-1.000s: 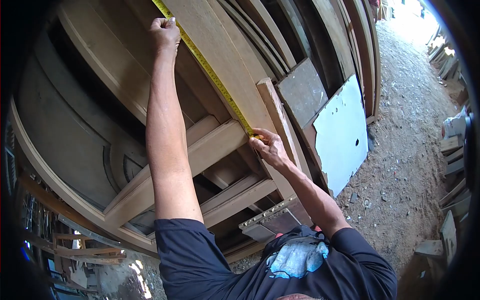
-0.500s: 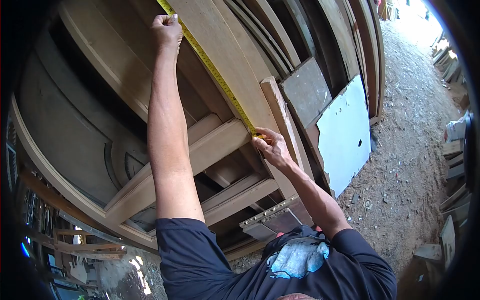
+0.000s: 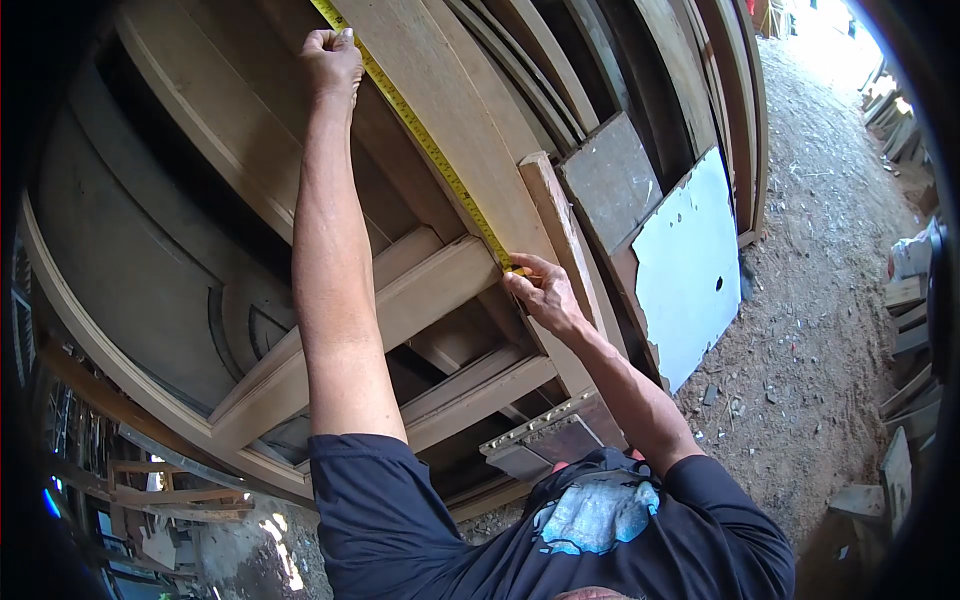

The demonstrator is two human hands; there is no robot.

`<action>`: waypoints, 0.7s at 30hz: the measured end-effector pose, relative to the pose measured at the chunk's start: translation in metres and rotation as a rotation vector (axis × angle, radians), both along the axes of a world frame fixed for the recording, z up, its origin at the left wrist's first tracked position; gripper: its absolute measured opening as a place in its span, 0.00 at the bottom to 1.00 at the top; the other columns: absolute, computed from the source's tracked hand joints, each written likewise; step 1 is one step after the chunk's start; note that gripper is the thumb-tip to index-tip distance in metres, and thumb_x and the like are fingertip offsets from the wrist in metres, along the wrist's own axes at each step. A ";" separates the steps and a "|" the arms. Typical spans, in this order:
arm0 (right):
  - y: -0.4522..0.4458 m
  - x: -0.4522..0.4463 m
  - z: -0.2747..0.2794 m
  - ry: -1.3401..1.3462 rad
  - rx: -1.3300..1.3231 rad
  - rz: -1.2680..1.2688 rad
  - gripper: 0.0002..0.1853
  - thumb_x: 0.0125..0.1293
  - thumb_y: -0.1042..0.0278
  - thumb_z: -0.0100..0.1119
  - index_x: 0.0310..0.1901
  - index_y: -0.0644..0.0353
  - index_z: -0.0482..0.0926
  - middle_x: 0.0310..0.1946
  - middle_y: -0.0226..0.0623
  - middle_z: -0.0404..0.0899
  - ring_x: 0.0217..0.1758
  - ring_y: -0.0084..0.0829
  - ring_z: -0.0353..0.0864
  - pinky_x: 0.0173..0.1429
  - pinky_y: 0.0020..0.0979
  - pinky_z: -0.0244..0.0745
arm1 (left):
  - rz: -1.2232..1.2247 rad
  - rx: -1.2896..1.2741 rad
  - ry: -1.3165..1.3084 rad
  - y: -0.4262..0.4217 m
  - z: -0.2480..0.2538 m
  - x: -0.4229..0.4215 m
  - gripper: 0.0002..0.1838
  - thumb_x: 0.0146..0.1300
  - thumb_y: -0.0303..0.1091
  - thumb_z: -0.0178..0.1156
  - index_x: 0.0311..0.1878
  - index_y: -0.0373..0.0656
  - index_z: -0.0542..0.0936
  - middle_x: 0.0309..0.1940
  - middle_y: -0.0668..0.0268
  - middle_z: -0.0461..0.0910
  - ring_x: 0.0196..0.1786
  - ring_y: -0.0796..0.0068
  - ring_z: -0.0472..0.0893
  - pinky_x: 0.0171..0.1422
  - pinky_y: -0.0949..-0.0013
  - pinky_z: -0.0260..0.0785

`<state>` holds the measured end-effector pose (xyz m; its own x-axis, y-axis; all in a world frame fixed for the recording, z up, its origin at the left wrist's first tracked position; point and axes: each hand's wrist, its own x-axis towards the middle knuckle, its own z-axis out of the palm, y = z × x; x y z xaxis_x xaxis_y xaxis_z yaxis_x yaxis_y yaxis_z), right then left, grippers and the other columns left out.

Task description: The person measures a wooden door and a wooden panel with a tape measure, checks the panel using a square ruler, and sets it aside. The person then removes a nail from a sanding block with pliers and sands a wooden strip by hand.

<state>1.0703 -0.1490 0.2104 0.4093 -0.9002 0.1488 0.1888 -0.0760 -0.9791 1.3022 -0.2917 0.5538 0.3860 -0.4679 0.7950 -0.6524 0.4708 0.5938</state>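
A yellow tape measure [image 3: 430, 150] is stretched along the edge of a wooden frame's upright [image 3: 460, 110]. My left hand [image 3: 335, 62], arm reaching far out, pinches the blade near the top of the view, with the thumb on its edge. Close to where a crosspiece [image 3: 430, 280] meets the upright, my right hand [image 3: 543, 292] has its fingers closed on the lower end of the tape. The blade runs straight between both hands and passes out of view at the top.
More wooden frames [image 3: 690, 80] lean in a stack on the right. A short wooden post [image 3: 550, 195], a grey board [image 3: 612, 180] and a chipped white panel [image 3: 690, 270] stand against them. Bare dirt ground [image 3: 810, 250] lies beyond, with scrap wood [image 3: 905, 320] along its far side.
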 end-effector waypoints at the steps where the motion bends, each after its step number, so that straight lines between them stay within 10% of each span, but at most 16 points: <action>1: 0.000 0.000 -0.001 -0.007 0.006 0.002 0.26 0.71 0.60 0.66 0.65 0.67 0.77 0.42 0.38 0.86 0.44 0.24 0.82 0.51 0.29 0.78 | -0.003 0.006 0.003 0.000 0.000 0.000 0.11 0.69 0.31 0.67 0.35 0.38 0.76 0.25 0.73 0.75 0.27 0.83 0.70 0.32 0.71 0.67; 15: -0.002 0.001 -0.003 0.013 -0.005 -0.015 0.27 0.71 0.58 0.66 0.65 0.66 0.77 0.39 0.37 0.85 0.42 0.24 0.81 0.49 0.29 0.78 | 0.015 0.013 0.004 -0.004 -0.001 0.006 0.10 0.68 0.31 0.67 0.36 0.38 0.77 0.26 0.73 0.76 0.28 0.83 0.72 0.34 0.72 0.69; 18: 0.000 0.000 0.000 0.020 0.006 -0.004 0.27 0.70 0.58 0.66 0.65 0.66 0.77 0.39 0.37 0.85 0.42 0.24 0.81 0.48 0.29 0.78 | 0.041 -0.004 -0.068 -0.005 -0.001 0.007 0.11 0.72 0.37 0.65 0.35 0.44 0.76 0.23 0.75 0.74 0.21 0.84 0.71 0.20 0.73 0.70; 21: -0.001 0.000 -0.001 0.021 -0.003 -0.004 0.27 0.70 0.58 0.66 0.65 0.66 0.77 0.39 0.37 0.85 0.42 0.24 0.81 0.49 0.29 0.78 | 0.007 0.016 0.010 -0.005 -0.001 0.006 0.10 0.68 0.31 0.67 0.36 0.37 0.77 0.26 0.73 0.76 0.28 0.84 0.72 0.34 0.73 0.69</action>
